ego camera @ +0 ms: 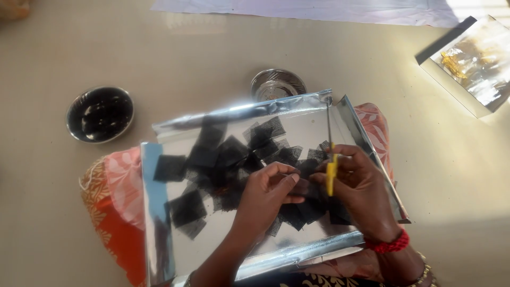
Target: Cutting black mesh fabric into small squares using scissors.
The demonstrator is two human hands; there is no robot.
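Note:
A shiny silver tray (159, 212) rests on my lap and carries several black net squares (212, 154). My left hand (268, 194) pinches a small piece of black net (300, 187) over the tray's right half. Close beside it, my right hand (358, 188) grips yellow-handled scissors (331, 159), blades pointing away towards the tray's far edge. A red beaded bracelet (390, 244) circles the right wrist. The two hands nearly touch at the fingertips.
A steel bowl of dark pieces (100, 114) sits on the beige floor at the left. A second steel bowl (278, 84) stands just beyond the tray. At top right lies a foil-lined box with gold bits (473, 61). White cloth (319, 10) runs along the far edge.

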